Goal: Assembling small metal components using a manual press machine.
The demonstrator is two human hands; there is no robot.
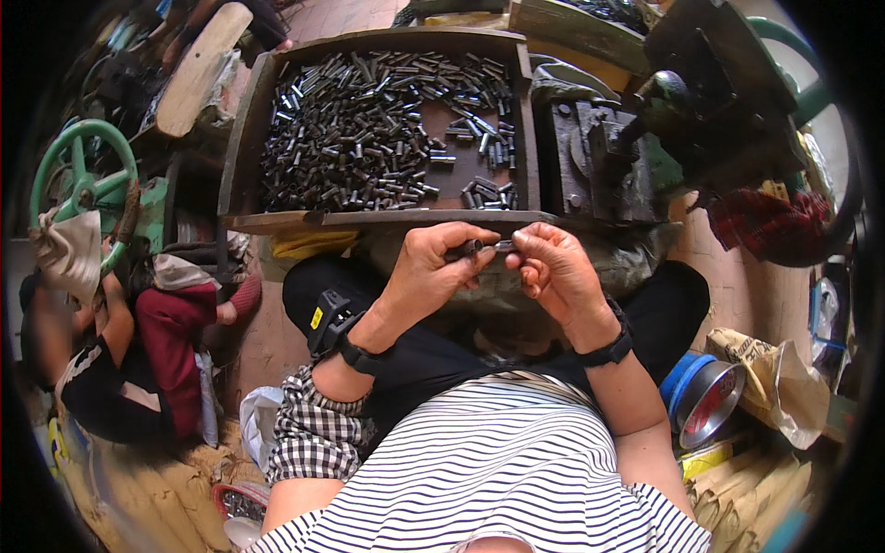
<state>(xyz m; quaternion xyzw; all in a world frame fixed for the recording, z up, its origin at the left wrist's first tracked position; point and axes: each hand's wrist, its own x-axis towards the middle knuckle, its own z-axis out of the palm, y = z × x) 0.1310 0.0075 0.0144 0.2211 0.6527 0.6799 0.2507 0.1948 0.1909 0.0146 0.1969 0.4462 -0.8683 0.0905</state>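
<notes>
In front of my body my two hands almost meet, just off the near edge of a wooden tray. My left hand is closed, with a short dark metal tube pinched between thumb and fingers. A small shiny metal piece sits at the fingertips of my right hand, in line with the tube's end; whether the two touch I cannot tell. Inside the tray lies a dense heap of short metal tubes, with a smaller loose group at its near right corner.
A dark metal machine stands right of the tray, beside a red plaid cloth. On the left a person in maroon trousers sits near a green handwheel. A blue-rimmed roll and brown paper sack lie at my right.
</notes>
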